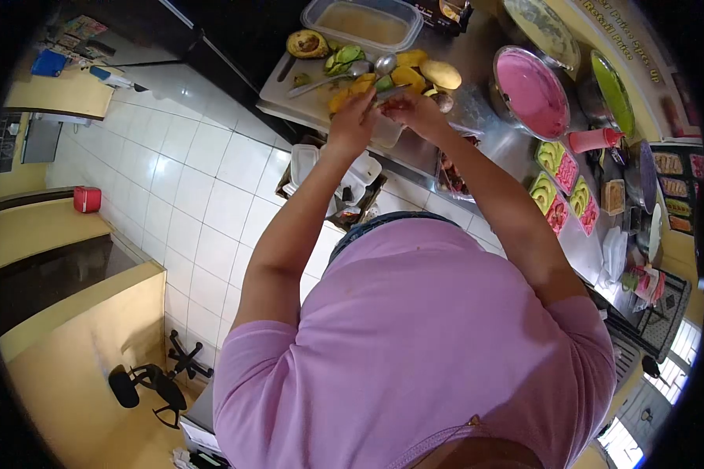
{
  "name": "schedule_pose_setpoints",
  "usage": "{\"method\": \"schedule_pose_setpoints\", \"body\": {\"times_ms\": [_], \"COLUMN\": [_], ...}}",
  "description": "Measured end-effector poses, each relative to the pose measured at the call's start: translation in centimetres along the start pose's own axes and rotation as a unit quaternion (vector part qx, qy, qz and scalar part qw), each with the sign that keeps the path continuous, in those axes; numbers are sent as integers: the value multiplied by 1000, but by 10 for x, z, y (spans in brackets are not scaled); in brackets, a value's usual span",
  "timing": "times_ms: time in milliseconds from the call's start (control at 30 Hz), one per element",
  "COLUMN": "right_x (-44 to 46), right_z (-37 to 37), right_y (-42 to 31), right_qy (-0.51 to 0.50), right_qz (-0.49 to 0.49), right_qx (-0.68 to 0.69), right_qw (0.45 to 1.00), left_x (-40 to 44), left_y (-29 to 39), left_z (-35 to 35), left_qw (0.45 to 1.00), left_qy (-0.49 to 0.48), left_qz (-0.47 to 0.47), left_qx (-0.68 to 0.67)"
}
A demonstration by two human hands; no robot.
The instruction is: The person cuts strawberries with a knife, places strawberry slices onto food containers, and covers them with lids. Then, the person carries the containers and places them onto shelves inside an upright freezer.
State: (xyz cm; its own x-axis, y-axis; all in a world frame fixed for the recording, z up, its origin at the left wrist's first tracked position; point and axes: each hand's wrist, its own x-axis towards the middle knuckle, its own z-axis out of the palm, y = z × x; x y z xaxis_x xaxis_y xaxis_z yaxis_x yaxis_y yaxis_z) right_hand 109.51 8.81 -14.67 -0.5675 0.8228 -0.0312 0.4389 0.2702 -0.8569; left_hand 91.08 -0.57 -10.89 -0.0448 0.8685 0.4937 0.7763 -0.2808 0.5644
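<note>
My left hand [353, 123] and my right hand [418, 116] meet over the edge of the white cutting board [278, 94]. Both have their fingers curled in a pinch, and what they hold is too small to name. A thin grey strip, perhaps a blade, shows between them. Just beyond lie yellow mango pieces [407, 76] and a whole yellow mango [441, 75]. Two metal spoons [358, 69] rest by green peels [344, 57] and a halved avocado [307, 44]. Below my fingers is a translucent plastic container [386, 133], partly hidden.
A lidless plastic tub [368, 23] stands behind the board. To the right are bowls of pink cream [532, 94] and green cream [612, 94], a pink squeeze bottle [594, 140] and several filled trays [557, 164]. A bin with white containers [305, 168] sits below the counter edge.
</note>
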Motion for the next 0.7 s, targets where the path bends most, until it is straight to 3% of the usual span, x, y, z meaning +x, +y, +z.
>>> {"method": "schedule_pose_setpoints", "body": {"times_ms": [33, 67, 167, 300, 400, 467, 533, 567, 600, 667, 700], "right_x": [-10, -15, -19, -29, -35, -42, -52, -58, -63, -72, -78], "right_z": [-9, -16, -24, -28, -35, -44, -54, -57, -60, -68, -75], "right_y": [-32, -54, -62, -73, -71, -72, -77, -78, -75, -67, -68], "right_qy": [-34, -67, -93, -50, -51, -15, -5, -1, 4, 22, 30], "right_qz": [33, 65, 69, 31, 73, 144, 152, 163, 162, 144, 142], "right_qx": [98, 195, 239, 316, 362, 455, 480, 504, 505, 538, 539], "right_qw": [994, 976, 964, 947, 928, 879, 864, 848, 848, 830, 830], "left_x": [1, 2, 5, 10, 14, 19, 18, 17, 19, 21, 27], "left_y": [14, 22, 24, 27, 30, 25, 14, 10, 16, 34, 61], "left_z": [-4, -7, -1, 1, 1, 1, 8, 10, 10, 17, 10], "left_qw": [969, 876, 841, 834, 797, 769, 795, 941, 996, 998, 996], "left_qy": [-61, -118, -65, -49, -40, -56, -81, -79, -67, -19, -20], "left_qz": [-143, -277, -284, -277, -273, -322, -312, -198, -61, -36, -64], "left_qx": [-194, -376, -456, -475, -537, -549, -514, -261, 15, 57, -59]}}
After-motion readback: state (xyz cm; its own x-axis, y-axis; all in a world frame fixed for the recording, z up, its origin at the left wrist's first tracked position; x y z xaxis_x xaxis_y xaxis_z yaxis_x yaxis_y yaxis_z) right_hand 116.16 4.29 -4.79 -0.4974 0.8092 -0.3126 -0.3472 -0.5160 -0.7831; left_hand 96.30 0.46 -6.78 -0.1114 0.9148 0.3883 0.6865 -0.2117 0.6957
